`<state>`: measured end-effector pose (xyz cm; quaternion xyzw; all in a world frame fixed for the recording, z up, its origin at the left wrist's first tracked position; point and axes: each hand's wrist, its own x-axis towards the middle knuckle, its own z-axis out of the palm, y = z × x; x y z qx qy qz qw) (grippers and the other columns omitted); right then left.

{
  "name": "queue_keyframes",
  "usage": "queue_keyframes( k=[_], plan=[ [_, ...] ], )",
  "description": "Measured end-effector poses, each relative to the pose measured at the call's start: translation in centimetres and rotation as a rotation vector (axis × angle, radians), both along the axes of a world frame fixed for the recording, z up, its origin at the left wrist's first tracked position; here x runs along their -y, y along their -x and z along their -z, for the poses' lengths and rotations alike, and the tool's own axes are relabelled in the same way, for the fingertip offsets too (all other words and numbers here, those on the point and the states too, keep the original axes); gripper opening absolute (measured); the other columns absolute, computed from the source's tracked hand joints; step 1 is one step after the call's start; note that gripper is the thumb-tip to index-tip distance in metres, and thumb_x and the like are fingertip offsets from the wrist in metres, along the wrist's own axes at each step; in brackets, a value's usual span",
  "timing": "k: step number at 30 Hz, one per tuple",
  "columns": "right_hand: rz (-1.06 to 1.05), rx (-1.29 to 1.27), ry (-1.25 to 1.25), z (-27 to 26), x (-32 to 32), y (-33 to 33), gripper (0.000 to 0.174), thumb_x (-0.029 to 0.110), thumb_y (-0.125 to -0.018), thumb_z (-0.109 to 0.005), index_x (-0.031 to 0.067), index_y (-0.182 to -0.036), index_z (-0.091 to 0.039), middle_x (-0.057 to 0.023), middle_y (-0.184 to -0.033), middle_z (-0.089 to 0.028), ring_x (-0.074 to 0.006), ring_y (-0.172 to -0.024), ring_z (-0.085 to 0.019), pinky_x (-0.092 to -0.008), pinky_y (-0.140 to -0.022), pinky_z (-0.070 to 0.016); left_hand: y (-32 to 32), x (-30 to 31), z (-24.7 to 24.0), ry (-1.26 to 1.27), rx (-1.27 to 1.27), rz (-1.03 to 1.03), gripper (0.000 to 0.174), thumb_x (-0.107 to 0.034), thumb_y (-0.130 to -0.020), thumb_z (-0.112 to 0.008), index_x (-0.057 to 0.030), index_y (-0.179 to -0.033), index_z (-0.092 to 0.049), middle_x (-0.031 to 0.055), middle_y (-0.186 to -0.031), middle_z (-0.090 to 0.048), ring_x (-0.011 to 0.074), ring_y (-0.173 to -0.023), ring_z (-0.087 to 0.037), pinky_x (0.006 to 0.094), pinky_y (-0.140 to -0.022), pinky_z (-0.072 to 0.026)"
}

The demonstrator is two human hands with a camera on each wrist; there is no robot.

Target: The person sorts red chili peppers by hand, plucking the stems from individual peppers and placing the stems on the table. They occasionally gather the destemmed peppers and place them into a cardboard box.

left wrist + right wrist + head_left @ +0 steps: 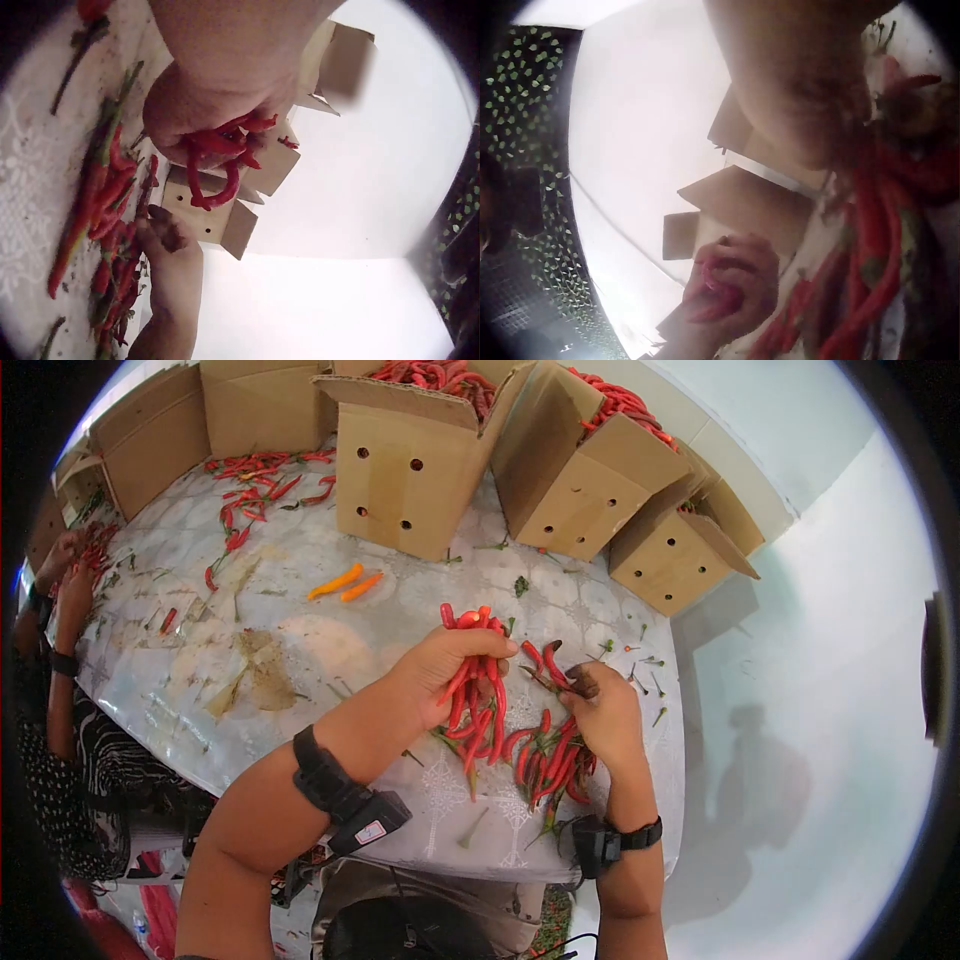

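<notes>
My left hand (440, 670) grips a bunch of red chili peppers (470, 705), their ends jutting past the thumb and hanging below the fist. In the left wrist view, curved red chilies (217, 191) poke out of that fist. To its right, my right hand (607, 715) has thumb and fingers together at a dark-tipped red chili (554, 664), pinching it at the near end. Beneath the right hand lies a loose pile of red chilies (555, 765), some with green stems. The right wrist view shows this pile (874, 247) close up, with the fingertips hidden.
Cardboard boxes (400, 480) heaped with red chilies line the table's back. Two orange chilies (345, 582) lie mid-table, and more red ones (260, 490) farther back. Loose green stems (645, 660) are scattered at right. Another person's hands (70, 575) work at the far left. A white wall (780, 760) stands right.
</notes>
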<state>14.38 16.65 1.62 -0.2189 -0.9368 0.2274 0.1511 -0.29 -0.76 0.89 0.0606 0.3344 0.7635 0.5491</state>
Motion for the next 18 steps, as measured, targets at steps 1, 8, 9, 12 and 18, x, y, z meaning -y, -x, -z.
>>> queue_keyframes(
  k=[1, 8, 9, 12, 18],
  plan=[
    [0.0, 0.047, -0.041, -0.2, -0.2, -0.1, 0.023, 0.006, -0.069, -0.066, 0.0017, -0.091, -0.06, -0.0166, -0.085, -0.06, -0.0298, -0.079, -0.059, -0.0357, -0.072, -0.0456, 0.0, 0.0, -0.1, 0.011, -0.013, -0.007, 0.011, -0.005, -0.073, -0.067, -0.0063, -0.079, -0.057, 0.0046, -0.066, -0.06, 0.0127, -0.057, -0.059, 0.0239, -0.046, -0.0448],
    [-0.117, -0.411, 0.705, -0.9, 0.2, 0.4, 0.015, 0.008, -0.085, -0.057, -0.001, -0.096, -0.054, -0.0084, -0.088, -0.063, -0.0172, -0.079, -0.062, -0.0273, -0.068, -0.0467, -0.2, -0.4, 0.5, 0.017, 0.024, 0.002, 0.011, -0.006, -0.074, -0.067, -0.0065, -0.079, -0.058, 0.0031, -0.066, -0.06, 0.0117, -0.056, -0.058, 0.0205, -0.044, -0.0423],
    [-0.124, -0.4, 0.776, -1.1, 0.5, 0.4, 0.014, 0.009, -0.086, -0.055, -0.0008, -0.097, -0.053, -0.008, -0.088, -0.063, -0.0166, -0.08, -0.062, -0.0268, -0.069, -0.0467, -0.3, -0.4, 0.5, 0.025, 0.014, 0.001, 0.01, -0.007, -0.074, -0.067, -0.0064, -0.079, -0.058, 0.003, -0.066, -0.06, 0.0116, -0.055, -0.058, 0.0202, -0.044, -0.0422],
    [-0.12, -0.418, 0.943, -1.5, 1.1, 0.4, 0.016, 0.01, -0.087, -0.054, 0.0002, -0.1, -0.052, -0.0091, -0.089, -0.063, -0.0163, -0.081, -0.061, -0.0262, -0.07, -0.0464, -0.4, -0.5, 0.6, 0.033, -0.019, 0.024, 0.009, -0.008, -0.075, -0.066, -0.0063, -0.079, -0.058, 0.0031, -0.066, -0.059, 0.0111, -0.055, -0.057, 0.0201, -0.043, -0.0422],
    [-0.109, -0.458, 0.422, -1.1, 1.0, 0.6, 0.02, 0.008, -0.079, -0.063, 0.0026, -0.097, -0.056, -0.0072, -0.089, -0.062, -0.0159, -0.082, -0.059, -0.0272, -0.072, -0.0451, -0.5, -0.4, 0.5, 0.045, -0.051, 0.039, 0.009, -0.008, -0.075, -0.064, -0.0057, -0.08, -0.058, 0.0032, -0.066, -0.059, 0.0105, -0.054, -0.057, 0.0201, -0.043, -0.0429]
  ],
)
